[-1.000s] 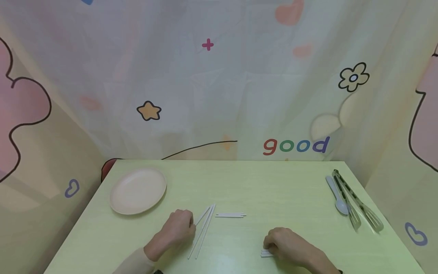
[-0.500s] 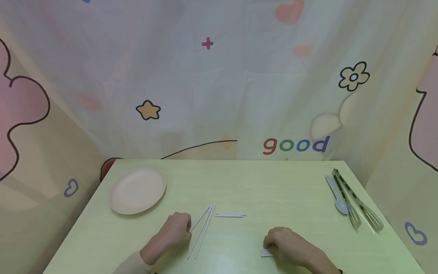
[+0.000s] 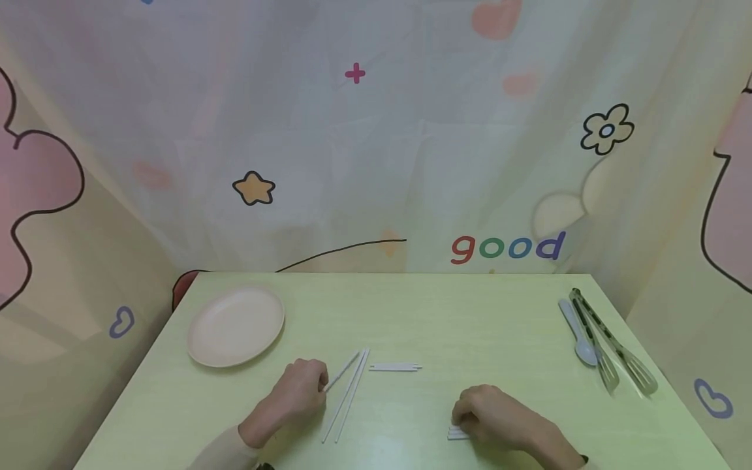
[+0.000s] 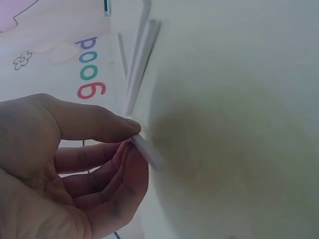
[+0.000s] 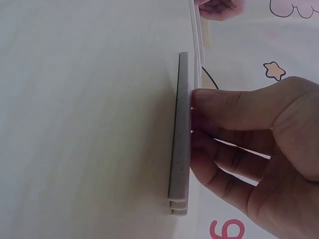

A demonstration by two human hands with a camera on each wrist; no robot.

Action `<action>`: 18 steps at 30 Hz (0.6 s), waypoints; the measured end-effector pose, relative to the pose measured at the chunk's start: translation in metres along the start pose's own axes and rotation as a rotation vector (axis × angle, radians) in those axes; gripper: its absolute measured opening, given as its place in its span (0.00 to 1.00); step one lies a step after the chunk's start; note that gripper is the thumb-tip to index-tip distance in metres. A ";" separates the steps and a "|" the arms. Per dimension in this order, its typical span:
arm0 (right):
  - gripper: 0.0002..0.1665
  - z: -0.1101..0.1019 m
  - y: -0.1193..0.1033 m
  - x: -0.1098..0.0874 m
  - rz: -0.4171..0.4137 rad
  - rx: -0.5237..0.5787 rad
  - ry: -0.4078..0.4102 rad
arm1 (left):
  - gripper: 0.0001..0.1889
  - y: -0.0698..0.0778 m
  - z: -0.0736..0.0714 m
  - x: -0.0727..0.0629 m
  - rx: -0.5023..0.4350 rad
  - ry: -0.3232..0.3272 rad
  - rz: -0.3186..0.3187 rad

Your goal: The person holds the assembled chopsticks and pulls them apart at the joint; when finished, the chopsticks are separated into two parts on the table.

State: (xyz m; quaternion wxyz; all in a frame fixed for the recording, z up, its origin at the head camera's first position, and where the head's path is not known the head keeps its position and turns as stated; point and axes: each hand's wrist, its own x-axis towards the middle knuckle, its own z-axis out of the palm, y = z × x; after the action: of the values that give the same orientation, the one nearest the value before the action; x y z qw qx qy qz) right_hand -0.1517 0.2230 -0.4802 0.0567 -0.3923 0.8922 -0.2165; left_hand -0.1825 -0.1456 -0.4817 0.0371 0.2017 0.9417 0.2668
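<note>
My left hand [image 3: 298, 391] pinches the near end of a thin white stick [image 3: 342, 372] between thumb and fingers; its blunt end [image 4: 152, 157] pokes out below the fingertips in the left wrist view. Two longer-looking white sticks [image 3: 350, 398] lie slanted beside it, their far ends close together. At front right, my right hand [image 3: 493, 421] holds a small row of white sticks [image 5: 180, 134] flat on the table, thumb and curled fingertips along their upper side. The hand covers most of this row in the head view, leaving its left ends showing.
Another small group of white sticks [image 3: 395, 367] lies crosswise in mid-table. A round pale plate [image 3: 236, 326] sits at the back left. Along the right edge lie a light-coloured spoon [image 3: 578, 336] and metal tongs [image 3: 617, 346]. A printed curtain [image 3: 376, 163] hangs behind the table.
My left hand has shifted slightly left, away from the two slanted sticks, with the pinched stick's near end moving along. The right hand stays at its row of sticks.
</note>
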 end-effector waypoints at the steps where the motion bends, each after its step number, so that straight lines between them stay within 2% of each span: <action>1: 0.12 -0.002 0.000 0.000 -0.009 -0.005 0.015 | 0.10 0.000 -0.001 0.001 0.006 0.008 -0.001; 6: 0.12 -0.012 -0.003 0.002 -0.028 -0.035 0.107 | 0.07 0.003 -0.010 0.008 0.049 0.057 0.002; 12: 0.07 -0.027 -0.005 0.009 -0.005 -0.068 0.182 | 0.08 0.010 -0.022 0.019 0.111 0.123 0.066; 18: 0.06 -0.045 -0.006 0.020 -0.046 -0.156 0.249 | 0.07 0.022 -0.037 0.032 0.120 0.154 0.113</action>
State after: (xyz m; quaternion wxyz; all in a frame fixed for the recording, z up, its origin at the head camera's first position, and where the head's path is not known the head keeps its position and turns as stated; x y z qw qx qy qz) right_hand -0.1733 0.2207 -0.4358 -0.0900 -0.3861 0.8972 -0.1945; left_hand -0.2100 -0.1337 -0.4369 -0.0624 0.2350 0.9432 0.2264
